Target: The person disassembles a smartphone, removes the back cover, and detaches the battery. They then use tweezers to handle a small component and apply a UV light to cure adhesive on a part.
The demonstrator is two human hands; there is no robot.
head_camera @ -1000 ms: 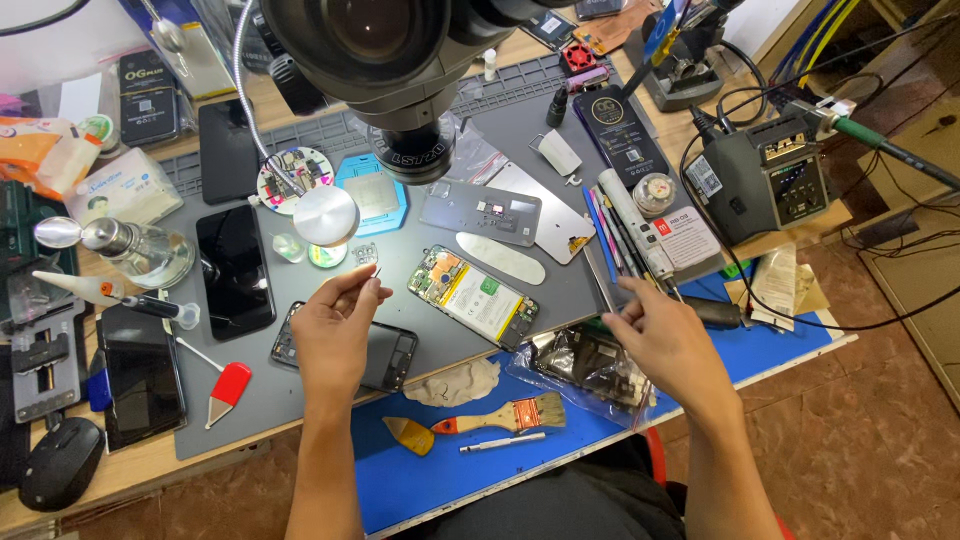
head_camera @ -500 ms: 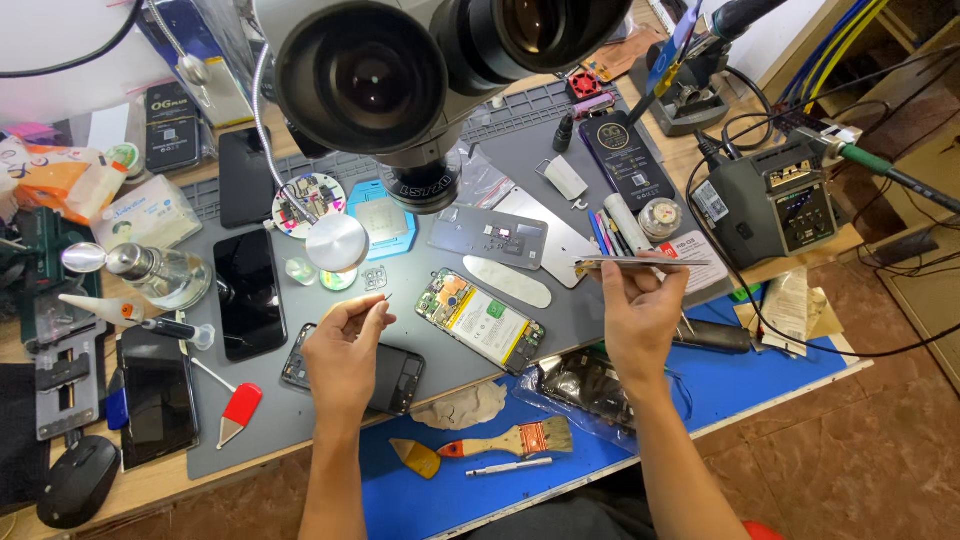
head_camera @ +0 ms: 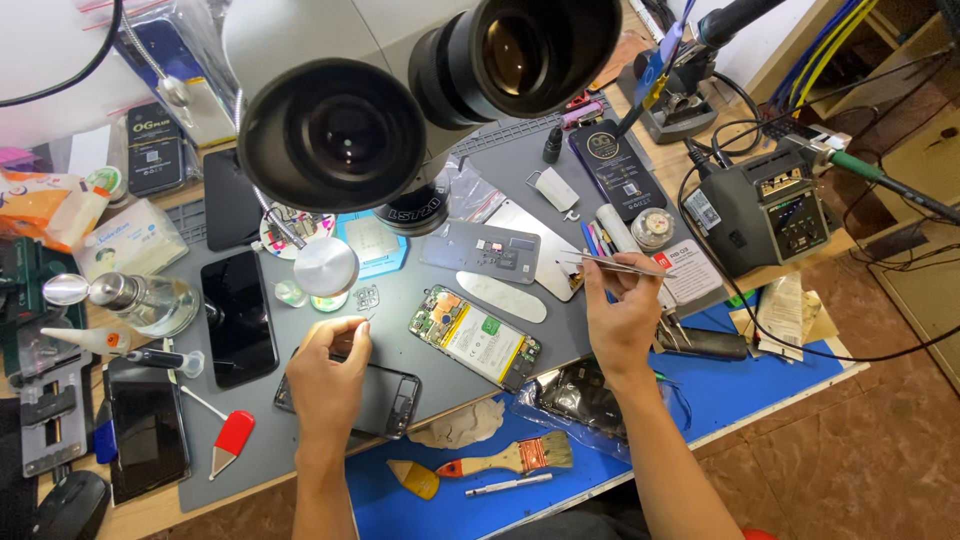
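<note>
The right hand (head_camera: pixel 622 318) pinches tweezers (head_camera: pixel 615 263) between thumb and fingers, tips pointing left, level above the mat (head_camera: pixel 560 180). 1 second ago this hand lay low by the plastic bag (head_camera: pixel 580 400); it has since risen with the tweezers and now hangs beside the opened phone (head_camera: pixel 475 337). The left hand (head_camera: pixel 330 375) has barely shifted: its fingertips are closed narrow, pinched together as if on some tiny part, though nothing can be made out between them. It hovers over the dark phone frame (head_camera: pixel 385 398), just left of the opened phone, which lies tilted on the mat below the microscope (head_camera: pixel 400 110). With the tool lifted and both hands flanking the board, fine work on it looks under way. 2 brushes (head_camera: pixel 500 462) lie near the table edge.
</note>
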